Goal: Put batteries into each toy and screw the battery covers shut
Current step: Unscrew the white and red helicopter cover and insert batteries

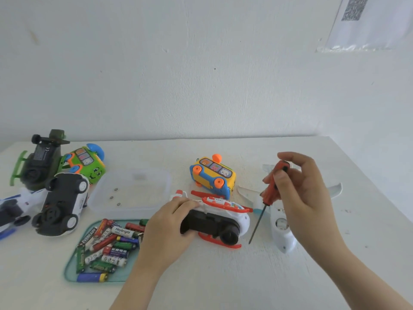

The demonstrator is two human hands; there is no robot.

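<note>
Left hand (169, 222) curls over the toy helicopter (220, 220), pinning it on its side mid worktop (223, 276), black underside toward the camera. Right hand (299, 186) pinches the orange screwdriver (271, 186) upright, tip hanging just beside the nose. Best: keep the toy pinned, seat the tip square in the cover screw (none visible here), then turn with light pressure.

White table (201, 276), white wall (201, 74). Near the front edge, a white helicopter (210, 223) with red stripes, red skids and a black underside. The screwdriver (269, 192) has an orange handle banded black. A yellow bus (214, 175) has orange wheels and a blue front. At the left edge are a green bus (89, 162), also orange-wheeled, an olive helicopter (40, 162) with bright green skids, and a black-bellied white car (60, 204). Batteries (107, 247) in red, green, white and blue-and-yellow fill a teal-rimmed tray (66, 272).
</note>
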